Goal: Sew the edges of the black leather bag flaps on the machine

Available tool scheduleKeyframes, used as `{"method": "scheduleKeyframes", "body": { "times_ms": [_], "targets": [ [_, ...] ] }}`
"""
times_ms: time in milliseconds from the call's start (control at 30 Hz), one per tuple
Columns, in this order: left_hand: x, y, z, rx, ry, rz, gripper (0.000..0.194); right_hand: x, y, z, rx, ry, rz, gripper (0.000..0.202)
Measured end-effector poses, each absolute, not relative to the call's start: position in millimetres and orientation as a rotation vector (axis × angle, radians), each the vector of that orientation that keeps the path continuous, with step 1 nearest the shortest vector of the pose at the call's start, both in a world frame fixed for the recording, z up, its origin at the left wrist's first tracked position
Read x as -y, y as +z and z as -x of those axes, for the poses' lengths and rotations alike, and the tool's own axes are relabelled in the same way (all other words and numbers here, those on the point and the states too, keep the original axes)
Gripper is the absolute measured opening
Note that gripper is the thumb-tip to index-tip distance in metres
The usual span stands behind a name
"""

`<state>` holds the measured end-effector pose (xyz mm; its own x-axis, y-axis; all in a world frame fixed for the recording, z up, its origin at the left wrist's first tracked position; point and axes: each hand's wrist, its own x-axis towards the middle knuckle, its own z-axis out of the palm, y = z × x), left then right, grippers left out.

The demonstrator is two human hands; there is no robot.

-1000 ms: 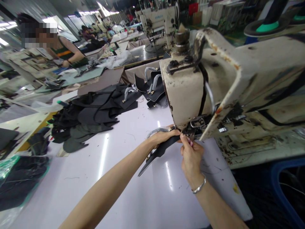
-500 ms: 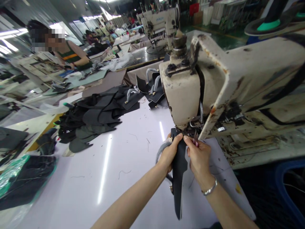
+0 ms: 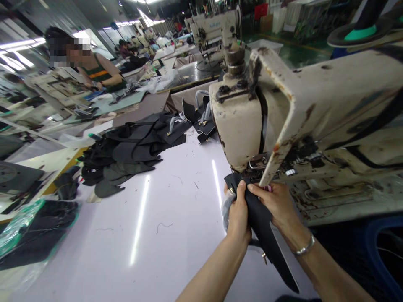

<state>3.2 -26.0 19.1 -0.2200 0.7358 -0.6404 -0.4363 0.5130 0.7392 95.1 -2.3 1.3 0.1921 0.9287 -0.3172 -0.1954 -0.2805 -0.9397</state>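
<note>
A long black leather-like panel [image 3: 262, 226] lies under the head of a worn cream sewing machine [image 3: 239, 130], its far end close to the needle area. My left hand [image 3: 239, 209] grips the panel's left side, thumb on top. On the right edge, my right hand [image 3: 273, 201] pinches the same panel, and a small pink-handled tool [image 3: 267, 188] is tucked in that hand, mostly hidden. A plastic-wrapped handle [image 3: 227, 205] with gold-coloured hardware hangs from the panel beside my left hand.
Dark cut pieces [image 3: 132, 147] are heaped on the white tabletop [image 3: 176, 251]. Panels with wrapped handles [image 3: 201, 117] lie behind the machine head. A plastic-wrapped dark bundle [image 3: 37, 235] sits at left. Another person [image 3: 100, 71] works at a machine beyond.
The panel has turned, its near end swinging to the right. Both hands have shifted right with it, and the pink tool now lies further inside my right hand.
</note>
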Motion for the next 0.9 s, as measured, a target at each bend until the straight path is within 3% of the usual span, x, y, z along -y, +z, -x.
{"method": "scheduleKeyframes", "body": {
  "times_ms": [200,467,567,667,800,900],
  "targets": [
    [19.8,15.0,-5.8,-1.404,1.121,-0.32,0.057,-6.7,3.0,-103.4,0.846,1.386,1.394,0.024],
    [47.7,40.8,-9.1,-1.199,1.129,-0.253,0.038,18.7,13.1,-109.1,0.823,1.686,1.307,0.024],
    [88.1,61.2,9.7,-1.221,1.105,-0.432,0.057,26.1,16.1,-108.3,0.765,1.742,1.314,0.029],
    [122.8,71.5,40.9,-1.375,1.135,-0.667,0.033,30.4,17.1,-105.4,0.658,1.767,1.299,0.033],
    [127.0,54.7,67.3,-1.639,1.411,-0.746,0.03,35.7,17.4,-98.8,0.501,1.881,1.191,0.042],
    [107.1,33.5,62.3,-1.499,1.266,-0.714,0.047,39.3,14.3,-94.8,0.495,1.885,1.172,0.044]
  ]
}}
